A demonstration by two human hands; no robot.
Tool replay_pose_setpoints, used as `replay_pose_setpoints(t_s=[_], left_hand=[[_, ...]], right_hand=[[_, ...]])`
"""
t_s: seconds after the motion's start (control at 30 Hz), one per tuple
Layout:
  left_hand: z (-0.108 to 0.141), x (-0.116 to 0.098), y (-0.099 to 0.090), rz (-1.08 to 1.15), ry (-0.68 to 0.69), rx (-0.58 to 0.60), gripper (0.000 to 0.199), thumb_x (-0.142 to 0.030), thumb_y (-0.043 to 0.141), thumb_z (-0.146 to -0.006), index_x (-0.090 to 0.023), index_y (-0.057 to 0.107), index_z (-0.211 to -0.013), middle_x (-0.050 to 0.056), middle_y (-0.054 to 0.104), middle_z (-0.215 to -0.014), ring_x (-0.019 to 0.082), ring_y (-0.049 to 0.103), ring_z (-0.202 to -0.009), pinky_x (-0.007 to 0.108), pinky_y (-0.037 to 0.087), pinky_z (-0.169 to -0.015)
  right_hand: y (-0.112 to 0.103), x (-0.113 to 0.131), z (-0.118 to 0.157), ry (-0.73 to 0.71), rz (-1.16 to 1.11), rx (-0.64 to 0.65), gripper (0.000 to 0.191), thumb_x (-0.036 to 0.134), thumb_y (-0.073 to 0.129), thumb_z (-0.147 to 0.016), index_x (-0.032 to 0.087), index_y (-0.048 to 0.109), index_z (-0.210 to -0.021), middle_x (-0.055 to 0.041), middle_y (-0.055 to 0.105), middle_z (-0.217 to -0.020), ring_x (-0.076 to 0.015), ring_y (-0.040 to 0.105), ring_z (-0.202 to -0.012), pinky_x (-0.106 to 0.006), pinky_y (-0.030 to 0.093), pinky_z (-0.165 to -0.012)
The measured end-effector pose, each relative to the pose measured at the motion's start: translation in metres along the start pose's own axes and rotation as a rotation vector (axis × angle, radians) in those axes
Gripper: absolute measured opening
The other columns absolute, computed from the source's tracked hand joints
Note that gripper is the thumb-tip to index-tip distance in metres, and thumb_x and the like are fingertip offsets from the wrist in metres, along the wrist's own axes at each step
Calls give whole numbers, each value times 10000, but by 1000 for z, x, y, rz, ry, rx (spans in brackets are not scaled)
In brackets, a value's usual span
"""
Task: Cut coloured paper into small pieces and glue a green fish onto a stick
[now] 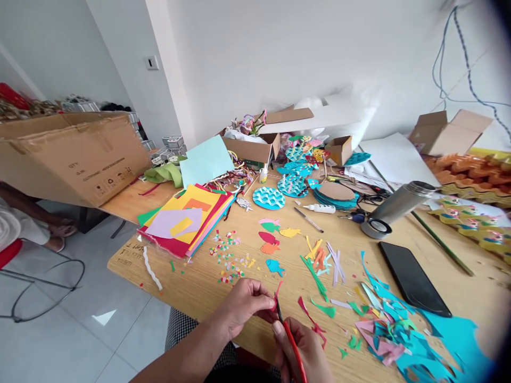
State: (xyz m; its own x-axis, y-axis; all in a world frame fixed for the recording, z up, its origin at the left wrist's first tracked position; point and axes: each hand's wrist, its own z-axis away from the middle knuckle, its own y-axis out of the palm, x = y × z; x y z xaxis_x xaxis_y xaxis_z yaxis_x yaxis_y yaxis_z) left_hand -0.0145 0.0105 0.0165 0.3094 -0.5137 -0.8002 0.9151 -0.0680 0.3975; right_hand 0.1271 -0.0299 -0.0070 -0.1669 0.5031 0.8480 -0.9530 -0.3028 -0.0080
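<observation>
My right hand (300, 348) is closed around red-handled scissors (294, 346), their dark blades pointing up and away from me. Pinched in my left hand (249, 306) is a small piece of red paper (274, 304), mostly covered by the fingers. The blades meet that paper at my left fingertips. A thin red strip (279, 287) sticks up beside the tips. Just beyond my hands lie paper fish: a blue one (275, 267), an orange one (270, 248), a dark red one (268, 238), a yellow one (289, 232) and a pink-and-green pair.
Paper strips (319, 260) and a heap of blue scraps (415, 340) spread to the right, near a black phone (413, 276) and a steel flask (403, 205). Coloured sheets (179, 218) and confetti dots (227, 255) lie left. A large cardboard box (80, 159) stands far left, near a seated person's legs.
</observation>
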Motion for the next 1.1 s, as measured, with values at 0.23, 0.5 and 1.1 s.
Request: replay_pose_setpoints(t_s=[0.23, 0.5, 1.1], left_hand=[[-6, 5, 11, -35, -36, 24, 230, -279, 749, -520, -118, 608, -603, 45, 658, -566, 145, 601, -537, 280, 470, -604], [-6, 10, 14, -31, -37, -16, 205, -256, 725, -530, -121, 606, -628, 35, 659, -557, 143, 602, -524, 280, 469, -596], [-10, 18, 21, 13, -27, -5, 179, -235, 702, -567, -109, 596, -638, 34, 658, -574, 127, 594, -511, 255, 463, -559]], right_hand=[[-3, -10, 3, 6, -88, -53, 545, 716, 605, -633, 218, 385, -621, 54, 517, -378, -63, 421, -254, -166, 252, -311], [-4, -13, 2, 15, -124, -62, 530, 686, 628, -639, 222, 373, -611, 61, 505, -351, -60, 410, -244, -156, 229, -306], [-1, -25, 4, -1, -181, -195, 593, 772, 584, -596, 208, 403, -618, 51, 520, -369, -53, 400, -223, -150, 248, -281]])
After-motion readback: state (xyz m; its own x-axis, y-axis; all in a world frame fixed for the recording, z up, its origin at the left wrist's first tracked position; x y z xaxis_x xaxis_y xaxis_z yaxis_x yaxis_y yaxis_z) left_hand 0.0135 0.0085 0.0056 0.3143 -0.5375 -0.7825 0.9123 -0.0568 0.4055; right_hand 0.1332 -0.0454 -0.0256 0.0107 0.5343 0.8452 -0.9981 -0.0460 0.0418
